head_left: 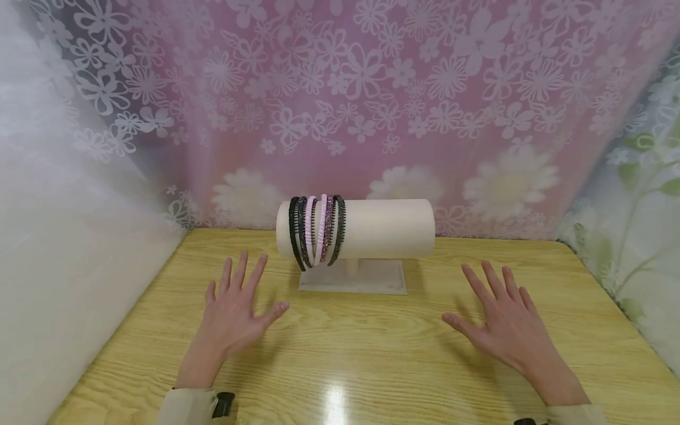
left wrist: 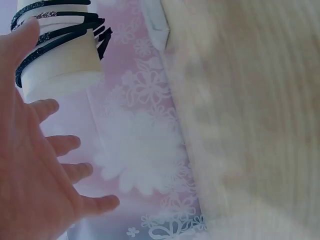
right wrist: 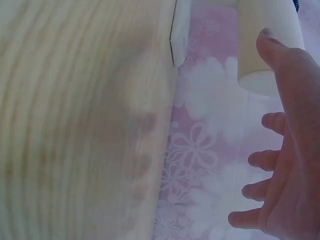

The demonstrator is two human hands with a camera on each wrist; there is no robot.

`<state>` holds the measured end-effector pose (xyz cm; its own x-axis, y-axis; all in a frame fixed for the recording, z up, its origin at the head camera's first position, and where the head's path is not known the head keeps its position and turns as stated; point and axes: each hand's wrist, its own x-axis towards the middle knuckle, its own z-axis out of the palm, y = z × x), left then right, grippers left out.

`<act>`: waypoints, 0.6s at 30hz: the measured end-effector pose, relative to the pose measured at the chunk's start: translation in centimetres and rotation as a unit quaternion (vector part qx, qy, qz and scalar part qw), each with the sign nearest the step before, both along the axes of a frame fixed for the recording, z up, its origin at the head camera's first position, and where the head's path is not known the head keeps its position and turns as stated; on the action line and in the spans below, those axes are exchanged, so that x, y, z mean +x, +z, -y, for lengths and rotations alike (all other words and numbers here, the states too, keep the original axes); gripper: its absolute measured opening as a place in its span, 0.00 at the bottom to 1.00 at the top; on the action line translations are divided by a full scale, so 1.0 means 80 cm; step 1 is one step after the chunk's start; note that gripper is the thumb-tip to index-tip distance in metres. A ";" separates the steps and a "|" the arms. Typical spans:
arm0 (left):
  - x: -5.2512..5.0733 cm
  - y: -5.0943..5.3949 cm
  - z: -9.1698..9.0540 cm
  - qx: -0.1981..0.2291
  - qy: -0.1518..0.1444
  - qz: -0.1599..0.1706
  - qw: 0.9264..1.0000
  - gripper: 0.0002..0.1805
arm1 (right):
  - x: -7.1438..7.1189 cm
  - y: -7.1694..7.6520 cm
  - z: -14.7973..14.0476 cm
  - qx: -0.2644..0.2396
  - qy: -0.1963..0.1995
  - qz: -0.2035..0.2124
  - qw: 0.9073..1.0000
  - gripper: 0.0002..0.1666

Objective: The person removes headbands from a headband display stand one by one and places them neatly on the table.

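Observation:
Several headbands (head_left: 317, 230), black, pale pink and glittery, hang side by side on the left part of a cream padded roll (head_left: 390, 227). The roll lies level on a post above a flat rectangular base (head_left: 353, 280). My left hand (head_left: 231, 313) hovers to the left and front of the stand, fingers spread, holding nothing. On the other side, my right hand (head_left: 504, 327) is likewise spread and touches no object. In the left wrist view the headbands (left wrist: 55, 32) show small comb teeth, and the thumb overlaps them in the picture.
A wood-grain table (head_left: 345, 336) lies under both hands. Behind it hangs a pink curtain with white flowers (head_left: 361, 77). White sheeting (head_left: 69, 236) borders the left side, and a leaf-patterned curtain (head_left: 637, 236) the right.

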<state>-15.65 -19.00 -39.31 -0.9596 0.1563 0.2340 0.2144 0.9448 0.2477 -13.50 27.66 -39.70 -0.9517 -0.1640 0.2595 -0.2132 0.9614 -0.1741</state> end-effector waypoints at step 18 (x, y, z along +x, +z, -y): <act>-0.054 0.042 -0.022 0.133 -0.109 -0.150 0.974 0.48 | -0.032 0.038 0.014 -0.018 0.087 -0.147 0.985 0.59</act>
<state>-19.94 -17.25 -35.93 -0.7924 0.2448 0.5587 0.5038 0.7791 0.3731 -16.03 26.54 -36.64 -0.7932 -0.3034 0.5281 -0.4204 0.9001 -0.1142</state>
